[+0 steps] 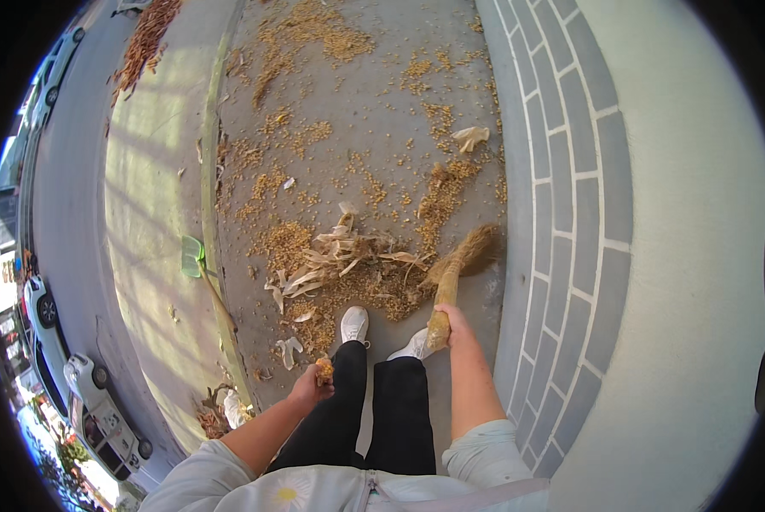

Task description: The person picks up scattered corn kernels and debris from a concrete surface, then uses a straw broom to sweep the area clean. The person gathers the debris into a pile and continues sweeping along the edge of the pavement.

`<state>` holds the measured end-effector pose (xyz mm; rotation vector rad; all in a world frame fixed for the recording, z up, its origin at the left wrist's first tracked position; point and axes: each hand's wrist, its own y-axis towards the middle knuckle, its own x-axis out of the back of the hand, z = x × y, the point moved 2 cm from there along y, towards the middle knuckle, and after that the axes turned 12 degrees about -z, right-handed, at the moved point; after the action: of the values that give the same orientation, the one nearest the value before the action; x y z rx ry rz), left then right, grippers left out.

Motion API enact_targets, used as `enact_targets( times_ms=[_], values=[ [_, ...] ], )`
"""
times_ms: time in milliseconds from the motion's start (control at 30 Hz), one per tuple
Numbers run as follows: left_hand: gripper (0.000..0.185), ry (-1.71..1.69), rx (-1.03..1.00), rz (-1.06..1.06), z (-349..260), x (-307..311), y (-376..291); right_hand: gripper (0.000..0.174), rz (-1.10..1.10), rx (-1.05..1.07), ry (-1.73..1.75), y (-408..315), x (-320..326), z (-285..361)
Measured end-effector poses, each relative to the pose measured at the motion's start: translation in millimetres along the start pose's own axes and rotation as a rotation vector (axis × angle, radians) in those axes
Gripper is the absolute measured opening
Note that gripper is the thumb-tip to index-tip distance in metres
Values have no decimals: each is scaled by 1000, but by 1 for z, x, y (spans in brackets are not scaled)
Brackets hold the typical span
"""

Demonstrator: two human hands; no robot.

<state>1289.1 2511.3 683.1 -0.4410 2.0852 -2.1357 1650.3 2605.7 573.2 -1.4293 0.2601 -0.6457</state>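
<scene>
My right hand (pixel 457 326) is closed around the handle of a short straw broom (pixel 448 291), whose bristles rest on the concrete at the foot of the wall. My left hand (pixel 312 385) holds a yellow piece of corn cob (pixel 324 371) over my left thigh. In front of my shoes lies a heap of dry corn husks (pixel 331 256) mixed with chaff and loose kernels. Corn kernels (pixel 286 244) are scattered across the concrete beyond it. A single husk (pixel 471 137) lies near the wall.
On the left, a green dustpan (pixel 192 256) with a wooden handle lies across the concrete edge. A grey brick-patterned wall (pixel 581 211) runs along the right. Reddish cobs (pixel 146 41) are piled at the upper left. Vehicles stand beside the road, including a white one (pixel 107 416).
</scene>
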Motion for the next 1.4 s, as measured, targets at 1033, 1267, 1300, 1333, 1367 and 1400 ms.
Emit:
enact_targets(
  times_ms=[1033,1267,1300,1333,1367,1400],
  values=[
    [43,-709,-167,3,306,149,-76,33,474,264,-527,-259,17,-3],
    [36,273,-785,-184,294,163,-94,33,426,312,-545,-283,37,-4],
    [37,183,-671,-184,287,167,-95,33,426,314,-548,-287,38,-6],
    [37,57,-536,-180,276,170,-98,33,423,317,-553,-290,41,-8],
    [38,-86,-397,-173,261,172,-99,33,421,319,-558,-292,43,-10],
    [39,-218,-282,-165,241,170,-107,33,419,326,-563,-294,46,-10]
  ],
)
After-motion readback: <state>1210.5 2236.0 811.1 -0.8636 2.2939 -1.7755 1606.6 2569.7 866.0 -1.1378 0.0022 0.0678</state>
